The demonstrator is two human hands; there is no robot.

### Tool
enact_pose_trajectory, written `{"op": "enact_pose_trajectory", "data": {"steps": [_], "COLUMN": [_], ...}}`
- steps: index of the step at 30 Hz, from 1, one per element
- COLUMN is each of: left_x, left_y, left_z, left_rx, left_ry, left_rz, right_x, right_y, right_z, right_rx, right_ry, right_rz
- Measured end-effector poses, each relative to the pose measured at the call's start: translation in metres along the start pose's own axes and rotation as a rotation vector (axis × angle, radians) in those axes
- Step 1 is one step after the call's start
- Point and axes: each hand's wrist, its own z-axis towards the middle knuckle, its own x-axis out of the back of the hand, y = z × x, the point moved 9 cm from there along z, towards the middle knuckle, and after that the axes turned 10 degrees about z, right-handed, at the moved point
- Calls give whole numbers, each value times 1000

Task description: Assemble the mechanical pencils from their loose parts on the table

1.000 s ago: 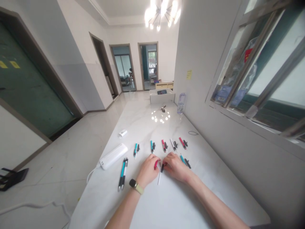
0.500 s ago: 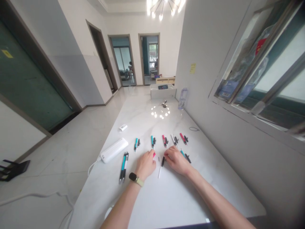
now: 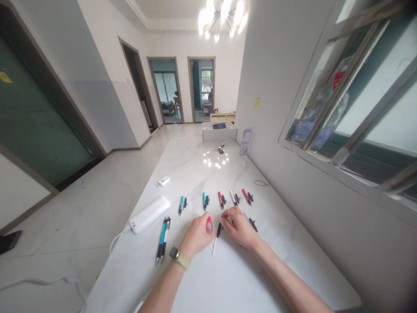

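My left hand (image 3: 197, 234) is shut on a small pink pen part (image 3: 209, 224), pinched at the fingertips. My right hand (image 3: 239, 227) curls over the marble table top (image 3: 195, 269), and its fingers may hide something. Between the hands lie a black pen clip piece (image 3: 219, 230) and a thin white pen refill (image 3: 214, 244). Several small sets of pen parts (image 3: 220, 200) stand in a row just beyond my hands. A teal pen part (image 3: 246, 215) lies partly under my right fingers' side. Left of my left hand lie two whole pens (image 3: 162, 239).
A white power bank (image 3: 150, 214) with a cable, a small white plug (image 3: 163, 181), keys (image 3: 220, 149), a white box (image 3: 219, 131) and a plastic bottle (image 3: 246, 142) stand on the table. A wall with a window runs along its right side. A seated person shows through a far doorway.
My hands have drawn slightly back toward me, and the pink part has stayed in my left fingertips. The camera view has shifted a little, and the pieces on the table look unmoved.
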Motion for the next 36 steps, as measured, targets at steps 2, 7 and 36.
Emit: {"op": "enact_pose_trajectory", "data": {"steps": [2,7,36], "left_x": [-7,-17,-17], "left_y": [3,4,14], "left_z": [-2,-7,-27], "left_rx": [-13,-2,108], "left_ry": [-55,-85,-166], "left_rz": [11,100,372], "right_x": [0,-1,4], "right_y": [1,6,15], "right_z": [0,0,1], "right_rx": [-5,-12,-56], "right_ry": [2,13,102], "right_rz": [5,13,88]}}
